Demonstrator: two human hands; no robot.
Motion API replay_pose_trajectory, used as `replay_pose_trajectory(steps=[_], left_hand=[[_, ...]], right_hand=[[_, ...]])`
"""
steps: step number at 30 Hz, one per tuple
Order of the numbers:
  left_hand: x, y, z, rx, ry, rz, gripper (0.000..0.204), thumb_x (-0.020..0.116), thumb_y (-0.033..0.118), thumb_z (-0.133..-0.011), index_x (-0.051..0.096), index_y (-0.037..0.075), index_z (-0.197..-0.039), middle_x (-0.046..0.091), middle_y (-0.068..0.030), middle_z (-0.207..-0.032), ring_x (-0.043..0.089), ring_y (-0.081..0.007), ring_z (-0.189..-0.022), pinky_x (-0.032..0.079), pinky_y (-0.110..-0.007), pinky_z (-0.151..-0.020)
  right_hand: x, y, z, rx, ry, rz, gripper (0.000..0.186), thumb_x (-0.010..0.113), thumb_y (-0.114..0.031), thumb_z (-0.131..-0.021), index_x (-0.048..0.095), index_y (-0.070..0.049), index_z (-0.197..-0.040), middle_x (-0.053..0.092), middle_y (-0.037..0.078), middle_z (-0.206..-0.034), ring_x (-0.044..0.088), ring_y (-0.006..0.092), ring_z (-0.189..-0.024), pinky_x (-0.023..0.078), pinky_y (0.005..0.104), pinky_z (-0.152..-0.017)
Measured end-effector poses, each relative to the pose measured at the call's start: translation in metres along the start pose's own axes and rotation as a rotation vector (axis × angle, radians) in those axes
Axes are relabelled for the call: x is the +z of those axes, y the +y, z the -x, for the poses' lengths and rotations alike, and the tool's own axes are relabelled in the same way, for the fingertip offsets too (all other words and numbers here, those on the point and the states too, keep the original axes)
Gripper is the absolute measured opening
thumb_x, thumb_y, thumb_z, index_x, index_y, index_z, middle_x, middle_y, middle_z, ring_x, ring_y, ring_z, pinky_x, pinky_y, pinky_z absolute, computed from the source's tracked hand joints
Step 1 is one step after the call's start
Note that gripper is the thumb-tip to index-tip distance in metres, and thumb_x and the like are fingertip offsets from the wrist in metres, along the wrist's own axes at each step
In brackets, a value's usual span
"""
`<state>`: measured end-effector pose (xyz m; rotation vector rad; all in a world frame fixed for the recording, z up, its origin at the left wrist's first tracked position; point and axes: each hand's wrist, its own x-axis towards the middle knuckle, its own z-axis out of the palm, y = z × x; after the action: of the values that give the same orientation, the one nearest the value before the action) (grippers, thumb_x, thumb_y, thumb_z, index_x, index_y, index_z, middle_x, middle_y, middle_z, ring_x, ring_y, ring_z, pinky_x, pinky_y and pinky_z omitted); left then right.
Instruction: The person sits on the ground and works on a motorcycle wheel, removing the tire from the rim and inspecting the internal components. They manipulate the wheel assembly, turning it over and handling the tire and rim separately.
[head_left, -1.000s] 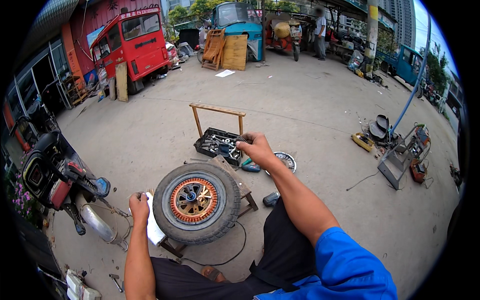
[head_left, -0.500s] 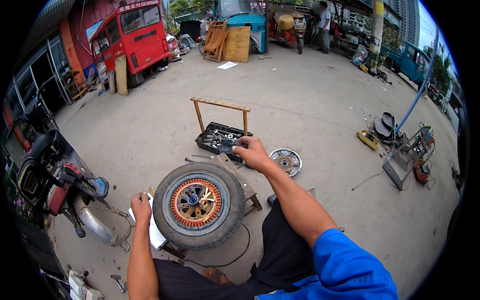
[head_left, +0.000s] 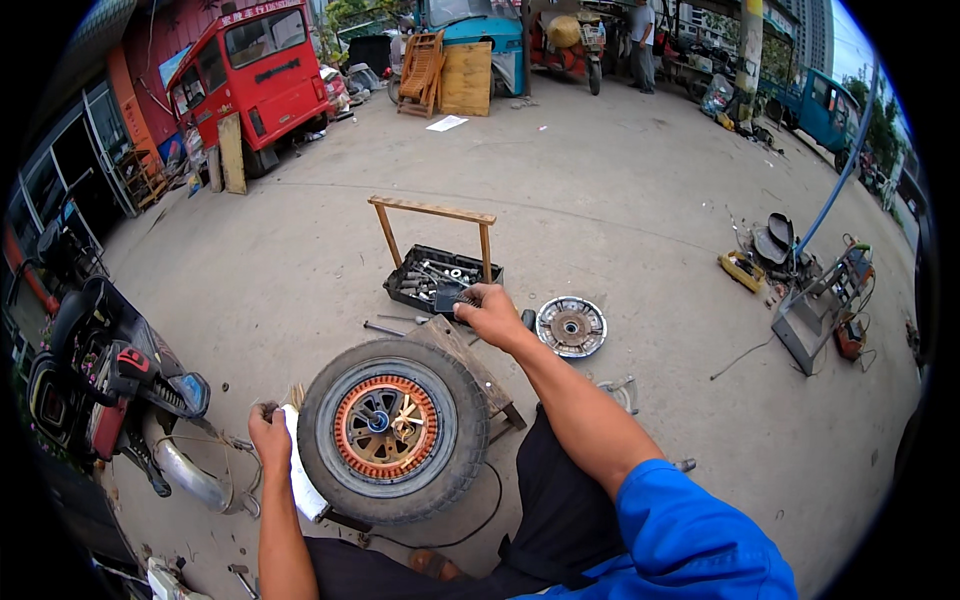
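Right hand point(head_left: 490, 312) drawn back slightly from over the toolbox point(head_left: 440, 280) to its near edge, gripping a small dark tool

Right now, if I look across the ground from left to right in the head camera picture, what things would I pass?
Parked dark scooter with red trim → left hand → black tyre with an orange copper-wound hub → round silver metal hub cover lying flat → grey metal frame stand.
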<state>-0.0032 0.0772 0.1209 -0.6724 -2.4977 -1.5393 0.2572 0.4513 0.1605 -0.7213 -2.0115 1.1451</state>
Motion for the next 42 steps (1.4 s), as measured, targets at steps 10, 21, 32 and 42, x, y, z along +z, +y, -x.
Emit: replay_pose_trajectory(steps=[10, 21, 32, 42], left_hand=[[0.003, 0.004, 0.007, -0.039, 0.004, 0.026, 0.024, 0.059, 0.014, -0.095, 0.067, -0.008, -0.099, 0.068, -0.0113, -0.086, 0.062, -0.0172, -0.078, 0.05, -0.032, -0.074], [-0.001, 0.012, 0.014, -0.074, -0.045, -0.041, 0.026, 0.061, 0.015, -0.093, 0.068, -0.008, -0.103, 0.071, -0.0141, -0.092, 0.064, -0.0194, -0.083, 0.05, -0.034, -0.078], [-0.016, 0.041, 0.026, -0.066, -0.074, -0.134, 0.031, 0.064, 0.019, -0.09, 0.069, -0.009, -0.103, 0.072, -0.0189, -0.093, 0.068, -0.0251, -0.085, 0.051, -0.036, -0.078], [-0.02, 0.04, 0.028, -0.042, -0.083, -0.086, 0.033, 0.065, 0.02, -0.09, 0.069, -0.01, -0.102, 0.072, -0.0192, -0.092, 0.068, -0.0238, -0.084, 0.051, -0.036, -0.078]], right_hand=[[-0.006, 0.016, -0.007, 0.015, 0.019, 0.026, 0.039, 0.073, -0.024, -0.079, 0.07, 0.007, -0.104, 0.071, 0.025, -0.093, 0.071, 0.0339, -0.089, 0.054, 0.0402, -0.083], [-0.03, 0.006, -0.002, 0.088, 0.028, -0.157, 0.027, 0.069, -0.014, -0.085, 0.07, 0.009, -0.1, 0.07, 0.01, -0.082, 0.059, 0.0117, -0.071, 0.048, 0.0285, -0.065], [-0.036, -0.01, 0.02, 0.106, -0.004, -0.18, 0.025, 0.068, -0.016, -0.088, 0.069, 0.006, -0.1, 0.067, 0.004, -0.08, 0.043, 0.0045, -0.058, 0.034, 0.0226, -0.05], [-0.027, -0.023, 0.025, 0.097, -0.05, -0.119, 0.023, 0.069, -0.017, -0.087, 0.07, 0.004, -0.096, 0.066, 0.003, -0.079, 0.044, 0.0058, -0.062, 0.037, 0.0238, -0.054]])
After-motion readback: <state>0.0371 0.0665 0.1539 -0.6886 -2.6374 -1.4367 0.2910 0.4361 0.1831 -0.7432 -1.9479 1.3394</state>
